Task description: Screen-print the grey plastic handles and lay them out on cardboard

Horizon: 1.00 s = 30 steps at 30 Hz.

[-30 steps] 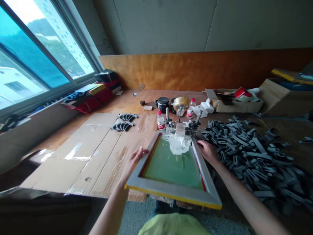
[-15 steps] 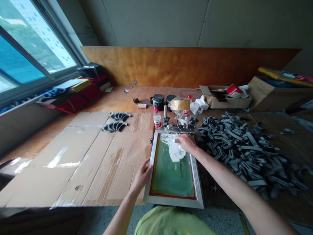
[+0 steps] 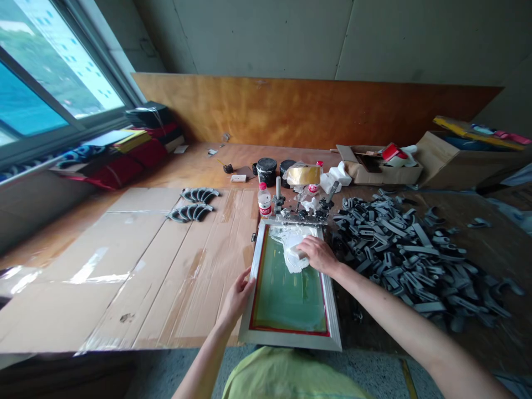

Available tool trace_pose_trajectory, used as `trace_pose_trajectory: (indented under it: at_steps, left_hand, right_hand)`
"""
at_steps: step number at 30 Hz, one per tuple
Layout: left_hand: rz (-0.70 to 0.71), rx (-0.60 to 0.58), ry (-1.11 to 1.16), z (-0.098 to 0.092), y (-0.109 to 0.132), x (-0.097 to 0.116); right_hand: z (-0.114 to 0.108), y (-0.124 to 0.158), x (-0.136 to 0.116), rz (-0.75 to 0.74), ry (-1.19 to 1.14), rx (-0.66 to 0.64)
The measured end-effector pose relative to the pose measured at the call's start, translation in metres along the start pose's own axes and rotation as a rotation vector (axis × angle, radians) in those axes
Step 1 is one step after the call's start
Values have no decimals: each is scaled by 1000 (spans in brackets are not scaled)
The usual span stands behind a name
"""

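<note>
A screen-printing frame (image 3: 256, 260) with a silver rim and green mesh lies flat on the table in front of me, hinged at its far end to a metal clamp (image 3: 300, 214). White ink (image 3: 286, 239) is smeared at the far end of the mesh. My left hand (image 3: 239, 295) rests on the frame's left rail, fingers curled over the edge. My right hand (image 3: 318, 254) is closed on a white-covered squeegee (image 3: 296, 252) standing in the ink on the mesh.
A big heap of grey plastic parts (image 3: 411, 252) covers the table to the right. Two fans of curved grey pieces (image 3: 192, 203) lie on taped cardboard (image 3: 137, 260) at left. Bottles (image 3: 263, 200), black jars (image 3: 266, 171), a tape roll (image 3: 303, 174) and open boxes (image 3: 382, 166) stand behind.
The frame, raised a second ago, has come down flat. My right hand left the frame's right rail, moved onto the mesh and closed on the squeegee. My left hand stays on the left rail.
</note>
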<state>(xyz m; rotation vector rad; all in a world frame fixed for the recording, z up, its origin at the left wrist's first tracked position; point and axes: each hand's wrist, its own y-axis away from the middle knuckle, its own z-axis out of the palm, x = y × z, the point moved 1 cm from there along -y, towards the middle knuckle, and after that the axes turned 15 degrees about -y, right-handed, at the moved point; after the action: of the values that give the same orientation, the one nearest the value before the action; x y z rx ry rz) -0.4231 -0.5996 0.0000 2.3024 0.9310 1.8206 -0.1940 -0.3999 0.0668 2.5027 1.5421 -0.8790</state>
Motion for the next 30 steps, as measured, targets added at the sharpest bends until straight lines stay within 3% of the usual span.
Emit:
trace_pose_trajectory:
  at_steps: [3,5,7,10,13,15,17,20,21,23,26,28,30]
  left_hand:
    - [-29,21,-2,-1,4,6]
    - [-42,29,-8,-1,5,9]
    - [-44,32,-12,-2,8,12]
    - [-41,23,4,-7,15,25]
    - [-34,-23,64,-19,25,49]
    - [-17,-35,86,-30,29,70]
    - [25,-11,73,-40,27,94]
    - [207,69,142,-47,12,136]
    - [281,92,185,-47,6,150]
    - [384,131,246,-45,-7,177]
    - [399,171,251,-44,-21,201]
    - [390,216,263,-41,-22,200]
    - [348,247,278,-30,-16,183]
  right_hand:
    - [12,20,-6,-92,8,-16]
    - [7,26,-7,-111,-22,-62]
    - [-5,15,-3,-67,-65,-50]
    - [-23,-26,8,73,-114,77]
    - [-37,-65,21,197,-61,136]
    - [-50,-75,29,218,7,192]
    - [-65,-68,40,229,42,327]
    - [-77,-32,63,367,9,536]
    - [-73,-17,69,435,-9,551]
    - [-54,11,75,518,-48,459]
    - [-10,38,64,408,-91,184]
    - [11,44,51,306,-69,73]
    - [20,43,35,279,-37,38]
